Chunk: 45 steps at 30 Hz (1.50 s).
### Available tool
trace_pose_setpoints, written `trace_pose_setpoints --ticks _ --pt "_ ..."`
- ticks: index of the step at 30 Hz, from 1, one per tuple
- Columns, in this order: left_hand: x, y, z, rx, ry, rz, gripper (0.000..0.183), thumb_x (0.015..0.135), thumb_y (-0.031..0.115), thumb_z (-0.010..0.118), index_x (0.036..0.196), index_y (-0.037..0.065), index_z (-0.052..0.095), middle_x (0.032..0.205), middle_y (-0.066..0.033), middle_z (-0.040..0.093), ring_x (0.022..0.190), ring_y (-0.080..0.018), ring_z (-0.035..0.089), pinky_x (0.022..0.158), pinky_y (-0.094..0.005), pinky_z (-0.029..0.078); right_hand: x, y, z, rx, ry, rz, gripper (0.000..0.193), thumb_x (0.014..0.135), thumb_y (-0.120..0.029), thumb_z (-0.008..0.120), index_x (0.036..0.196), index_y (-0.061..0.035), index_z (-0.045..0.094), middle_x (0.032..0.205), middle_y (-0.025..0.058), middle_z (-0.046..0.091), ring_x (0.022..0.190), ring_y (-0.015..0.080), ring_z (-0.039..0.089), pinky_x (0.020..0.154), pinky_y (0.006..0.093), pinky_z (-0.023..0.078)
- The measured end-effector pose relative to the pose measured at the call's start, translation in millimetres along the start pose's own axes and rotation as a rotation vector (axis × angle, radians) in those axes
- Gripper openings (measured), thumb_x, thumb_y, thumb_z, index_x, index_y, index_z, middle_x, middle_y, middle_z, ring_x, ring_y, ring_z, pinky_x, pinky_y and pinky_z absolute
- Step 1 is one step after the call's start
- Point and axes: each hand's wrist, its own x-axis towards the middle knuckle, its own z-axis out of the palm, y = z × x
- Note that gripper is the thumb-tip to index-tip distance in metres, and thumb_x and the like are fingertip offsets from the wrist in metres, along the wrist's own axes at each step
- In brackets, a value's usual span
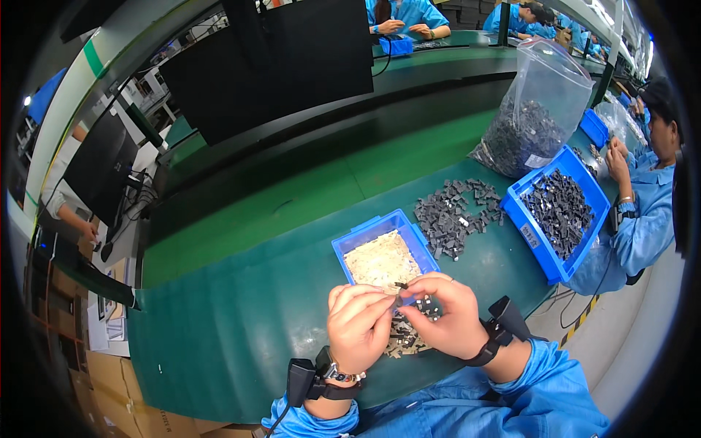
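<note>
My left hand and my right hand meet just over the near edge of a small blue bin of cream-coloured pieces. Between the fingertips of my right hand is a small black piece. My left fingers are pinched together beside it on a small pale piece, partly hidden by the fingertips. Below my hands, a pile of mixed black and cream pieces lies on the green table mat.
Loose black pieces are heaped right of the bin. Beyond them stand a larger blue bin of black pieces and a clear plastic bag of similar parts. A dark monitor hangs ahead. A co-worker sits at the right.
</note>
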Motion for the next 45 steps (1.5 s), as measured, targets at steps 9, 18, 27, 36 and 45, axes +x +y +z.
trace_pose_setpoints --ticks 9,18,27,36,45 --pt "-1.3 -4.6 -1.0 -0.175 -0.001 -0.102 0.017 0.073 -0.010 0.069 0.086 0.001 0.072 0.085 -0.0092 0.071 0.089 -0.0271 0.064 0.079 -0.0365 0.052 1.1 2.4 -9.2 0.770 -0.019 0.372 0.006 0.089 0.003 0.067 0.094 0.0035 0.065 0.109 0.0112 0.065 0.097 0.0116 0.062 0.081 0.0246 0.052" --pt "-5.1 -9.0 2.4 -0.274 -0.002 -0.122 0.020 0.068 -0.006 0.075 0.085 0.006 0.073 0.085 -0.0039 0.070 0.089 -0.0252 0.063 0.084 -0.0368 0.045 -0.4 -4.0 -10.2 0.488 -0.130 0.361 0.006 0.083 -0.003 0.072 0.087 0.0017 0.070 0.098 0.0110 0.072 0.083 0.0097 0.066 0.070 0.0225 0.053" --pt "-9.3 -15.9 5.0 -0.414 -0.017 -0.126 0.016 0.072 -0.002 0.077 0.085 0.008 0.074 0.087 -0.0031 0.071 0.094 -0.0263 0.061 0.088 -0.0383 0.044 3.2 -6.6 -13.6 0.452 -0.199 0.316 0.004 0.083 -0.005 0.072 0.086 -0.0026 0.070 0.094 0.0051 0.072 0.082 0.0095 0.065 0.067 0.0231 0.049" --pt "-9.2 -19.8 3.7 -0.478 -0.038 -0.150 0.014 0.074 0.000 0.077 0.084 0.008 0.073 0.087 -0.0028 0.070 0.095 -0.0262 0.060 0.089 -0.0391 0.043 3.3 -6.4 -12.8 0.472 -0.229 0.328 0.004 0.083 -0.004 0.071 0.086 -0.0028 0.069 0.093 0.0049 0.072 0.084 0.0096 0.065 0.069 0.0235 0.049" --pt "-9.1 -15.0 3.2 -0.425 -0.043 -0.156 0.018 0.073 -0.007 0.071 0.086 0.005 0.072 0.094 -0.0054 0.072 0.103 -0.0277 0.061 0.095 -0.0404 0.044 3.3 -5.4 -16.0 0.344 -0.120 0.204 0.007 0.081 0.004 0.071 0.082 -0.0007 0.066 0.090 0.0087 0.067 0.081 0.0136 0.064 0.072 0.0256 0.051"
